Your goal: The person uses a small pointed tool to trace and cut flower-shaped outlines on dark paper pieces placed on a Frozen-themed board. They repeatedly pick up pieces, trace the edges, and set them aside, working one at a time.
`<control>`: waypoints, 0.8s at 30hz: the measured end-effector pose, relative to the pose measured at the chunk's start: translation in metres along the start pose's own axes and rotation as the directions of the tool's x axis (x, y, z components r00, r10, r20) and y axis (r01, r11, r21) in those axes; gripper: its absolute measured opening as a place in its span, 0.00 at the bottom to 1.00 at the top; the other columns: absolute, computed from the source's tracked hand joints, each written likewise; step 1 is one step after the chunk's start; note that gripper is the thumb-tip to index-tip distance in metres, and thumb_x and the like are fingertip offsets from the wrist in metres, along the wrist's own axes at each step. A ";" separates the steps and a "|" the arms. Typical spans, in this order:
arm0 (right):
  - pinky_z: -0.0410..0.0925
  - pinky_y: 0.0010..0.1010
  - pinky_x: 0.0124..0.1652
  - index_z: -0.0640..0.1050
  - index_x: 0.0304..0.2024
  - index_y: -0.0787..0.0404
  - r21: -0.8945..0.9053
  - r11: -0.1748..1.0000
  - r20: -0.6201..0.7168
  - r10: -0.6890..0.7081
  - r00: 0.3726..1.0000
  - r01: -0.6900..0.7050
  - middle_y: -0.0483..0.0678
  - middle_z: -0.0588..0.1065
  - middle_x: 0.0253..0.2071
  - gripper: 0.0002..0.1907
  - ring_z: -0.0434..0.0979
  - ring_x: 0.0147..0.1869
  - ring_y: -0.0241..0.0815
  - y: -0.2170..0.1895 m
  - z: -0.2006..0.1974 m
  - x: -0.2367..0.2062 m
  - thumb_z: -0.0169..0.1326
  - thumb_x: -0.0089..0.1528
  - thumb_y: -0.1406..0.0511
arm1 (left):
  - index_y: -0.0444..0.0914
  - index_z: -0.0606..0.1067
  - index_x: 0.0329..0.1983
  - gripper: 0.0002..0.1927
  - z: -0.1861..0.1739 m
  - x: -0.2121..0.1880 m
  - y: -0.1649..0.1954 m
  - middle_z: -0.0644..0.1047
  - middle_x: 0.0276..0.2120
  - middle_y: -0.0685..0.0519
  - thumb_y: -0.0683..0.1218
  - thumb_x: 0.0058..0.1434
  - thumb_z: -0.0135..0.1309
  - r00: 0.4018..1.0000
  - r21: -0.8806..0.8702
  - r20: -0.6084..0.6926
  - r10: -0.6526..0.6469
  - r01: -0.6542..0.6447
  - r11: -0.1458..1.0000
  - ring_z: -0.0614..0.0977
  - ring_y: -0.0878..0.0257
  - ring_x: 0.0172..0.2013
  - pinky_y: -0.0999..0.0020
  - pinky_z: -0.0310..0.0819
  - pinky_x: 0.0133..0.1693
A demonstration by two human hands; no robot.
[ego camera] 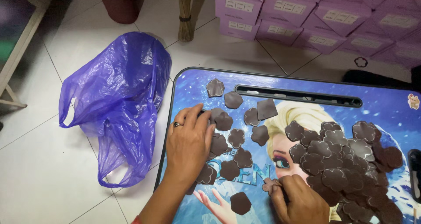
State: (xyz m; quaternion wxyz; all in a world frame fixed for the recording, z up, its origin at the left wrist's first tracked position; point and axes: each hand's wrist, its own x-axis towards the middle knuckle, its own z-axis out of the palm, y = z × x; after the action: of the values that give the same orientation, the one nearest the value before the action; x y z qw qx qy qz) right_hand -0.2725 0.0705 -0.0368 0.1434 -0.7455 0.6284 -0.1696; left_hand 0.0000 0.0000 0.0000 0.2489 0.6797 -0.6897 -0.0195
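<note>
A: What are the hands working with?

B: Dark brown flower-shaped pieces [237, 137], thin and flat, strewn over a blue lap table [386, 102] with a cartoon print. A loose scatter lies toward nine o'clock of the tabletop, and a thick overlapping heap [351, 162] sits toward three o'clock.

A: How would such a piece handle?

B: By the look of it, very light, thin and somewhat flexible, more like cut sheet than anything rigid. Lying flat on the smooth top, it would likely need sliding to an edge or lifting by a petal with a fingertip. A pinch at the rim seems the natural hold; the pieces could easily stick together in the heap.

A: And the left hand?

B: The left hand [189, 140] lies palm down on the scatter, fingers spread and slightly curled, a ring on one finger. It presses on several pieces rather than gripping any; fingertips point toward one o'clock.

A: The right?

B: The right hand [298, 200] sits at the six o'clock edge of the table, fingers drawn in tight, pinching one paler flower piece [268, 185] at its tips, just at the heap's near edge.

A: Around the table?

B: A crumpled purple plastic bag [118, 101] lies on the white tiled floor [35, 171] at nine o'clock. Stacked lilac boxes [324, 18] stand at twelve to one o'clock, with a broom's bristle bundle [186, 13] beside them.
</note>
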 end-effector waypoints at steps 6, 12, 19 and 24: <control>0.68 0.41 0.26 0.79 0.29 0.54 0.015 1.000 0.016 0.027 1.000 -0.027 0.48 0.75 0.27 0.08 0.78 0.24 0.50 0.001 -0.005 0.004 0.59 0.54 0.59 | 0.38 0.79 0.51 0.20 0.017 0.012 0.005 0.75 0.57 0.46 0.50 0.57 0.62 1.000 0.016 0.001 0.022 -0.022 1.000 0.71 0.47 0.60 0.50 0.63 0.57; 0.68 0.41 0.26 0.78 0.28 0.54 0.012 1.000 0.009 0.011 1.000 -0.011 0.48 0.75 0.27 0.08 0.77 0.24 0.50 0.010 -0.005 0.006 0.60 0.54 0.59 | 0.41 0.80 0.48 0.16 0.027 0.011 0.021 0.76 0.57 0.49 0.48 0.58 0.62 0.996 -0.016 -0.032 0.082 -0.083 0.996 0.71 0.49 0.61 0.49 0.61 0.60; 0.68 0.41 0.27 0.79 0.29 0.54 0.070 0.997 0.001 -0.041 0.999 0.041 0.47 0.76 0.27 0.07 0.77 0.26 0.50 0.018 -0.009 0.007 0.60 0.55 0.59 | 0.45 0.81 0.41 0.06 0.017 0.005 0.042 0.80 0.36 0.57 0.46 0.61 0.63 0.997 -0.134 -0.042 0.059 -0.064 0.989 0.80 0.57 0.46 0.55 0.66 0.53; 0.72 0.35 0.30 0.81 0.35 0.54 0.198 0.980 0.042 0.000 0.999 -0.008 0.45 0.79 0.31 0.06 0.81 0.31 0.46 0.035 -0.025 -0.003 0.61 0.56 0.63 | 0.44 0.80 0.43 0.09 0.020 -0.032 0.085 0.82 0.34 0.57 0.47 0.59 0.63 0.999 -0.392 0.035 0.019 -0.004 0.920 0.81 0.57 0.38 0.58 0.67 0.46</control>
State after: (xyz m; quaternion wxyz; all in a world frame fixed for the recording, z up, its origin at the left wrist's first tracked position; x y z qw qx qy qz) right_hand -0.3144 0.0677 -0.0294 0.2301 -0.7297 0.6068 -0.2155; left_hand -0.0877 0.0305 0.0032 0.3668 0.6117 -0.6803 -0.1687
